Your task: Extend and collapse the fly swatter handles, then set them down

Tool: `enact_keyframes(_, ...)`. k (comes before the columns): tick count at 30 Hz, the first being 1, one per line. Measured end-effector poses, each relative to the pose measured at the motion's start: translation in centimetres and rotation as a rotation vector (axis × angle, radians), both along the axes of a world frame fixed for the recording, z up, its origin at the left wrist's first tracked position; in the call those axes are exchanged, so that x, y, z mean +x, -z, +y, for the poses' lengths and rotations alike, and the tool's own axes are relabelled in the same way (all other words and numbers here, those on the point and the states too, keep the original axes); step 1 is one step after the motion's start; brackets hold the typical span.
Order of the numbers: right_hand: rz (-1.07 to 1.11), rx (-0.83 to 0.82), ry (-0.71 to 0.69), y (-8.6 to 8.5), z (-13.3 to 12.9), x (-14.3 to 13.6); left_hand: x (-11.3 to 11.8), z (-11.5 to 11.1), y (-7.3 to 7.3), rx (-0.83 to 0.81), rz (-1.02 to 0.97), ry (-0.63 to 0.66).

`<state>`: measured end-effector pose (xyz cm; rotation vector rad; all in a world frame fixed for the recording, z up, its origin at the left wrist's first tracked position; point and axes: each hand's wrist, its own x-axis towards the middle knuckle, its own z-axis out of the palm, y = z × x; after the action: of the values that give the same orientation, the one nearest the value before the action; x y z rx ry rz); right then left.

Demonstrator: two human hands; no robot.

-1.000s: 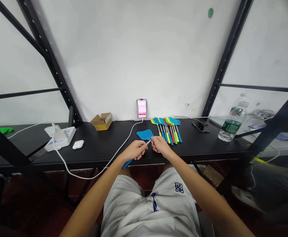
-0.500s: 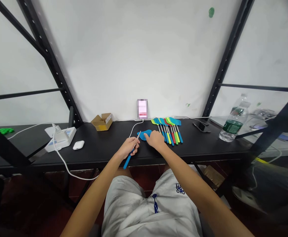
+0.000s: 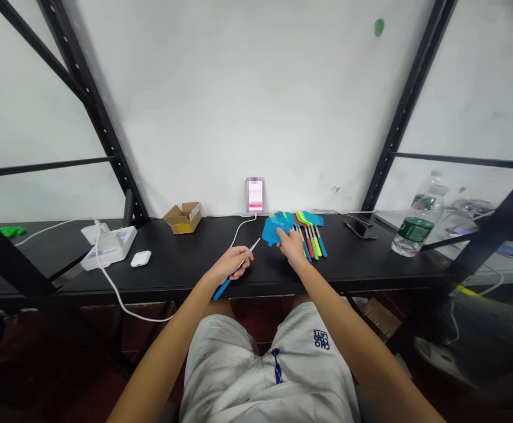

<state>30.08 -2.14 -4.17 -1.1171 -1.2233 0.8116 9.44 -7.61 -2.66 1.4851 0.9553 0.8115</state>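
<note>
My left hand (image 3: 231, 264) is closed around a blue-handled tool (image 3: 222, 289), whose bare metal shaft sticks out toward the upper right. Between thumb and fingers of my right hand (image 3: 290, 243) is a blue piece (image 3: 272, 231), flat and wide like a spatula head. That piece is off the shaft and partly covers the left end of a row of spatulas (image 3: 313, 242). The row has blue, red, green and yellow handles pointing toward me, heads toward the wall.
On the black table (image 3: 172, 255) are an open cardboard box (image 3: 183, 220), a white earphone case (image 3: 141, 258), a power strip (image 3: 115, 247) with cables, and a dark phone (image 3: 360, 228). A lit phone (image 3: 255, 195) leans on the wall. Bottles (image 3: 415, 226) stand right.
My right hand has moved right and up with the blue piece, away from the shaft's tip. My left hand and the handle have shifted slightly, and the shaft now shows bare.
</note>
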Motion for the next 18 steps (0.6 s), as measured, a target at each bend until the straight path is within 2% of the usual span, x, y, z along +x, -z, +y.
enact_keyframes(2, 0.158, 0.051, -0.033, 0.1, -1.1, -0.1, 0.0, 0.0, 0.0, 0.009, 0.005, 0.013)
enact_keyframes(5, 0.225, 0.104, -0.105, 0.1, -2.3, -0.1, 0.0, -0.1, -0.1, 0.016, 0.012, 0.034)
enact_keyframes(10, 0.234, 0.122, -0.15, 0.1, -3.1, 0.0, 0.0, 0.0, 0.0, 0.03, 0.012, 0.085)
enact_keyframes(18, 0.203, 0.123, -0.14, 0.2, -3.1, 0.0, -0.1, 0.0, 0.1, 0.039, 0.008, 0.13)
